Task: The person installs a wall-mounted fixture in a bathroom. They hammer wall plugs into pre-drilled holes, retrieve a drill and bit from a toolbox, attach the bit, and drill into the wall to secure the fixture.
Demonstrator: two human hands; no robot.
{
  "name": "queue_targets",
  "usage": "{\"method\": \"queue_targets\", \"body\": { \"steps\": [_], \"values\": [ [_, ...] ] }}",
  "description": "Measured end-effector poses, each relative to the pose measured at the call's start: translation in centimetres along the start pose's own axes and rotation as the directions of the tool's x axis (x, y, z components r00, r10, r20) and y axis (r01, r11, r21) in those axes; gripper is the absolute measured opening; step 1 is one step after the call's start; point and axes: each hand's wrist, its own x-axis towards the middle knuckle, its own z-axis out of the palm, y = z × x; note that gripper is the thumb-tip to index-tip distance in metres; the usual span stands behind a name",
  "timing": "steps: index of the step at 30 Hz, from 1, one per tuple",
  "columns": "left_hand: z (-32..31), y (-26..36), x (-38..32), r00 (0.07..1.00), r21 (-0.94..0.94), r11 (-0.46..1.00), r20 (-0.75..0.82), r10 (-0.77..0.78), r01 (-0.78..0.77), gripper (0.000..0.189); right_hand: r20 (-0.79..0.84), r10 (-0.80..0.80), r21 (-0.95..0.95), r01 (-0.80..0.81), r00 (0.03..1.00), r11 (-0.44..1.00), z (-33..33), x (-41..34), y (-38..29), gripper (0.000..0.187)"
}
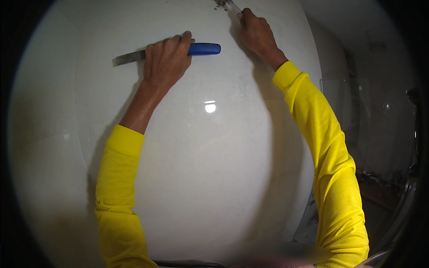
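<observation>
My left hand [167, 60] is closed around a hand tool with a blue handle [204, 49]. Its flat grey metal blade [130, 58] sticks out to the left, like a scraper or chisel. That hand is close against a pale, glossy wall panel [207, 160]. Higher up and to the right, my right hand [258, 31] grips a slim, shiny tool [234, 6]. The tool's far end meets a dark round piece [221, 2] at the upper picture edge, where its exact kind cannot be made out. Small dark marks [216, 8] dot the wall surface beside it.
A vertical seam [77, 140] runs down the panel's left side. Right of the panel's edge, a dim room holds a glass pane [342, 110] and a brown surface [378, 194] with dark clutter. A dark blurred shape [285, 253] lies at the bottom.
</observation>
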Motion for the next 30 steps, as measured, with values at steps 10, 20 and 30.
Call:
{"method": "queue_targets", "body": {
  "steps": [10, 20, 30],
  "values": [
    [0.3, -0.3, 0.4, 1.000, -0.013, 1.000, -0.005, -0.002, 0.002, 0.032, 0.024, 0.047, 0.044, -0.048, 0.999, 0.998, 0.2, 0.7, 0.4, 0.030],
    [0.4, -0.6, 0.9, 1.000, -0.007, 1.000, 0.013, -0.014, 0.015, 0.033, -0.026, 0.016, 0.055, -0.015, 1.000, 0.998, 0.6, 1.3, 0.1, 0.029],
    [1.3, -1.3, 2.7, 0.999, -0.022, 0.999, 0.035, -0.024, 0.025, 0.033, 0.010, 0.141, 0.177, -0.141, 0.990, 0.974, -2.4, 1.2, 0.7, 0.032]
  ]
}}
